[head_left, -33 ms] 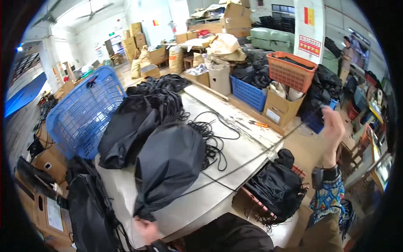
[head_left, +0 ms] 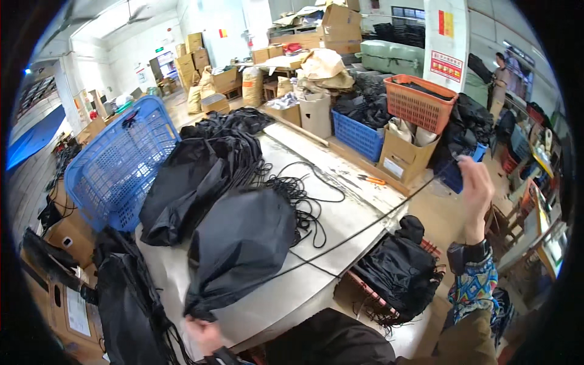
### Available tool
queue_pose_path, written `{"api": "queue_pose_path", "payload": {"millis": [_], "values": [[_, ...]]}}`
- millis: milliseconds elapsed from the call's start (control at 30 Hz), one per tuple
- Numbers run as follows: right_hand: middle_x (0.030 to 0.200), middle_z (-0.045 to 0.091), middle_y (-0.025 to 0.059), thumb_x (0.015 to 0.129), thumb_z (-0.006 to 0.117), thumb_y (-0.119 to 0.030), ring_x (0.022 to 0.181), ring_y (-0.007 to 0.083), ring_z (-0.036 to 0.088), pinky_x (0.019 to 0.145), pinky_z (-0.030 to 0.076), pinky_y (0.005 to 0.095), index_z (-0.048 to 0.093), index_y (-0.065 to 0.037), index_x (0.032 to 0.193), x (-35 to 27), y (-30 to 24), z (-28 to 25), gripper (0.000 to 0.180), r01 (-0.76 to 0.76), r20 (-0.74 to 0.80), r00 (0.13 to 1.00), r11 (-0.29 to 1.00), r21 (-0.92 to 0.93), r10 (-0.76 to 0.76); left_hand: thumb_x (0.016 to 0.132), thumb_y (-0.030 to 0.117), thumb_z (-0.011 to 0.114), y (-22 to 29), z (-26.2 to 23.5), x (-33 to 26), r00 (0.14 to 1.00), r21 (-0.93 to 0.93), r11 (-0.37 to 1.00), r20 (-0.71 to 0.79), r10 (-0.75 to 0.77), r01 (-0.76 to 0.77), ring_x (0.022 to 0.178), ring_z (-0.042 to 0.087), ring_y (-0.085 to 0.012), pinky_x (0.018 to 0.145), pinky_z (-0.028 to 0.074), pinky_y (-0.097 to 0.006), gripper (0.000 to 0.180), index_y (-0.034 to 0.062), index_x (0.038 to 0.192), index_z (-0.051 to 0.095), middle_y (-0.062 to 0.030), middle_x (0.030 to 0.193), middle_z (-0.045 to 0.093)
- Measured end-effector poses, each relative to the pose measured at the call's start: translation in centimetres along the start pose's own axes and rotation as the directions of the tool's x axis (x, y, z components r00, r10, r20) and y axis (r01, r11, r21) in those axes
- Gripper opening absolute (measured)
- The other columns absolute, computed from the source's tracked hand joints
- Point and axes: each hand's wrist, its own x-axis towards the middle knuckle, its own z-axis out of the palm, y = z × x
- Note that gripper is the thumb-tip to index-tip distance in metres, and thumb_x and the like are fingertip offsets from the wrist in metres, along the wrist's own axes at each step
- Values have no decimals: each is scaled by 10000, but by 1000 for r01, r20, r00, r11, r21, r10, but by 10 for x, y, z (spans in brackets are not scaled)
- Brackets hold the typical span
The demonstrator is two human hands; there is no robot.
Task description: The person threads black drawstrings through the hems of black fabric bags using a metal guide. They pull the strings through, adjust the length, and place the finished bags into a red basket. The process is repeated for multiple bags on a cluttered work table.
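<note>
A blue plastic basket (head_left: 115,167) leaned at the table's (head_left: 340,170) far left edge. The left hand (head_left: 204,333) pinched the near end of a black drawstring bag (head_left: 240,246) lying on the tabletop. A black cord (head_left: 365,228) ran taut from the bag up to the right hand (head_left: 474,191), raised and closed around its end.

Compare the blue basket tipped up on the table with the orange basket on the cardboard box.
The blue basket is larger and stands tilted on its side at the table's left edge; the orange basket is smaller and sits upright on a cardboard box. The blue basket looks empty, while the orange basket holds dark material. Both are plastic lattice baskets.
</note>
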Motion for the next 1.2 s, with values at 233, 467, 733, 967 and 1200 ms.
{"api": "queue_pose_path", "payload": {"millis": [233,467,733,967,1200], "values": [[855,632,129,822,562,21,742,226,608,675,498,291,623,-31,1084,-22,-77,-6,274,-378,706,708,822,425,-40,864,203,653,125,26,-16,729,-298,698,503,-464,650,714,626,-166,617,517,-279,348,-24,1109,557,-66,844,588],[774,568,125,765,547,30,682,268,606,633,523,347,527,-55,1257,-66,-167,21,500,-293,680,454,624,724,-576,872,154,619,252,80,-91,688,-339,874,541,484,-348,972,582,-207,808,468,-312,331,-56,1122,570,-158,1062,626],[783,609,72,772,430,137,623,124,545,540,444,251,594,-6,1124,-74,-129,36,414,-353,585,811,794,496,-5,873,115,605,237,51,-100,603,-388,891,660,448,-238,485,492,-131,471,370,-268,208,-15,716,643,-68,589,558],[787,595,32,874,461,55,550,64,482,464,380,203,579,13,1134,-72,-104,32,288,-381,641,767,806,453,3,729,53,752,203,61,-100,544,-316,867,681,491,-386,511,538,-175,461,398,-271,134,0,813,663,-82,605,563],[753,497,-12,973,474,-140,482,29,305,397,236,189,530,-16,1148,-58,69,28,222,-497,186,365,22,867,912,954,163,508,136,19,-60,883,-226,867,271,-383,445,597,376,-60,602,406,-267,241,59,740,548,22,695,492]]}}
